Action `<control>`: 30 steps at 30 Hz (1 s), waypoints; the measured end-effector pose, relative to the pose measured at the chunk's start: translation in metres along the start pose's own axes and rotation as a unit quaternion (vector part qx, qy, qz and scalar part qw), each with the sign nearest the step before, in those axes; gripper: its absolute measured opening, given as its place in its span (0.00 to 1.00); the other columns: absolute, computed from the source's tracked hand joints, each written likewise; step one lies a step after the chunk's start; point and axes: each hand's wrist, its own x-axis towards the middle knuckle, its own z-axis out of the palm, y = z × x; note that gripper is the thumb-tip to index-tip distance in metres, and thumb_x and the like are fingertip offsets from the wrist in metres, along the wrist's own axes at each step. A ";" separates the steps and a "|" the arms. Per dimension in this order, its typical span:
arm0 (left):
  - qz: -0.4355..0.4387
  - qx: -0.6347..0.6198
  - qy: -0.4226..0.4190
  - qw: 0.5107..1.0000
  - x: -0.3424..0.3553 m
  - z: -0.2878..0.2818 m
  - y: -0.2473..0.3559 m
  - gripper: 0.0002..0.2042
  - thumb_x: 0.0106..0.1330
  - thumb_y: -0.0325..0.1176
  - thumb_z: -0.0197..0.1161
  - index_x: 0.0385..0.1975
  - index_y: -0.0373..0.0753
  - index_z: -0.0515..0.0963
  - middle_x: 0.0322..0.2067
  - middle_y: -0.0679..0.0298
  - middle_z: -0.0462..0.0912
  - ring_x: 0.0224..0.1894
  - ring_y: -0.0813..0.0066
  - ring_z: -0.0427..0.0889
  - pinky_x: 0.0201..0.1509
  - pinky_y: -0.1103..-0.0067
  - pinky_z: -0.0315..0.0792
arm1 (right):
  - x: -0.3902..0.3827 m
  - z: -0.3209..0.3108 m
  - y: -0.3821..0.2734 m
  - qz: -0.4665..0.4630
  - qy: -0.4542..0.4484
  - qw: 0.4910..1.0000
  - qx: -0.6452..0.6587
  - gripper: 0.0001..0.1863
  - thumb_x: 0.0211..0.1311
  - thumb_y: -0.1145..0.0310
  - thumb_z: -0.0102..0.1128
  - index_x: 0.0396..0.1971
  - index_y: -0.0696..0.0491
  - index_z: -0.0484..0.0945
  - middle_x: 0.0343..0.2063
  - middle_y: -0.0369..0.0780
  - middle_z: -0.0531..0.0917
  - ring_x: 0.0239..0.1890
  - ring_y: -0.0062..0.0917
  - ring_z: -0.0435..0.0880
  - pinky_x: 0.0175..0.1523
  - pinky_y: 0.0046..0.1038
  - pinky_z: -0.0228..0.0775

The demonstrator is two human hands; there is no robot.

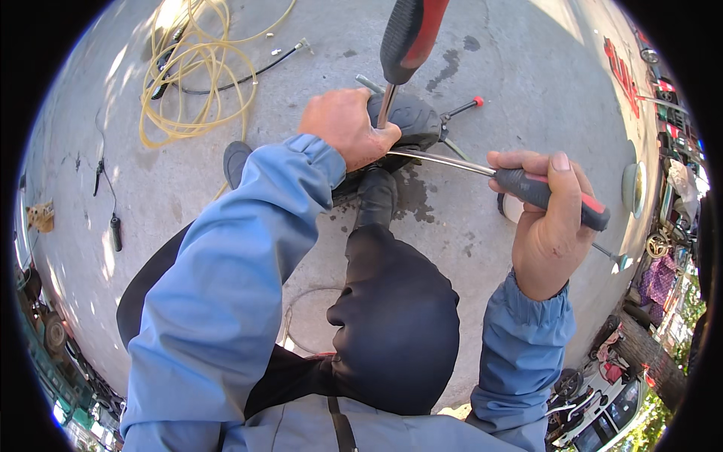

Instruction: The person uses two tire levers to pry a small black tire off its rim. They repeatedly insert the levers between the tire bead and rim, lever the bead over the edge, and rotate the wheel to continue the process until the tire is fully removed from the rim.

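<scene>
My left hand [343, 124] is closed at the lower shaft of an upright screwdriver [407, 45] with a black and red handle. Its thumb lies across the foot of the shaft, and the other fingers are mostly hidden. Under that hand is a black rubber tire [414, 120], which looks like a small wheel. My right hand [557, 215] grips a second screwdriver [523, 187], also black and red. The long metal shaft of that one runs left to the tire, where its tip is hidden. My black boot [376, 197] is against the tire's near side.
A coiled yellowish hose [199, 120] lies at the far left with a black hose. A red-tipped lever [477, 102] sticks out beyond the tire. Wet spots mark the concrete floor [520, 68]. A round basin [634, 188] stands at the right, near piled odds and ends.
</scene>
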 end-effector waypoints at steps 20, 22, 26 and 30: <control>-0.008 -0.007 -0.036 0.999 0.004 -0.006 0.002 0.32 0.55 0.49 0.63 0.52 0.27 0.83 0.32 0.44 0.89 0.40 0.43 0.88 0.51 0.63 0.81 | -0.128 -0.017 0.058 -0.153 -0.036 0.986 -0.061 0.07 0.72 0.77 0.53 0.40 0.63 0.79 0.38 0.53 0.88 0.49 0.45 0.90 0.56 0.42 0.83; 0.000 0.015 -0.015 1.000 0.004 -0.005 0.003 0.32 0.55 0.49 0.63 0.52 0.26 0.83 0.34 0.43 0.89 0.40 0.42 0.88 0.51 0.62 0.81 | -0.106 -0.022 0.044 -0.145 -0.038 0.986 -0.078 0.07 0.71 0.77 0.55 0.38 0.63 0.82 0.38 0.52 0.89 0.46 0.41 0.91 0.53 0.38 0.84; -0.004 0.022 -0.013 1.000 -0.003 -0.007 0.001 0.31 0.54 0.49 0.63 0.50 0.27 0.84 0.34 0.40 0.88 0.41 0.41 0.88 0.51 0.61 0.81 | -0.015 0.009 -0.001 -0.112 -0.037 0.990 -0.073 0.07 0.69 0.75 0.62 0.33 0.62 0.86 0.27 0.43 0.89 0.29 0.25 0.88 0.37 0.25 0.78; 0.005 0.025 -0.022 0.999 -0.003 -0.002 0.017 0.30 0.54 0.49 0.64 0.50 0.29 0.85 0.34 0.38 0.87 0.40 0.40 0.88 0.49 0.59 0.80 | 0.068 0.023 0.006 -0.179 -0.026 0.979 -0.098 0.14 0.72 0.66 0.60 0.29 0.61 0.80 0.23 0.42 0.83 0.24 0.27 0.82 0.31 0.28 0.72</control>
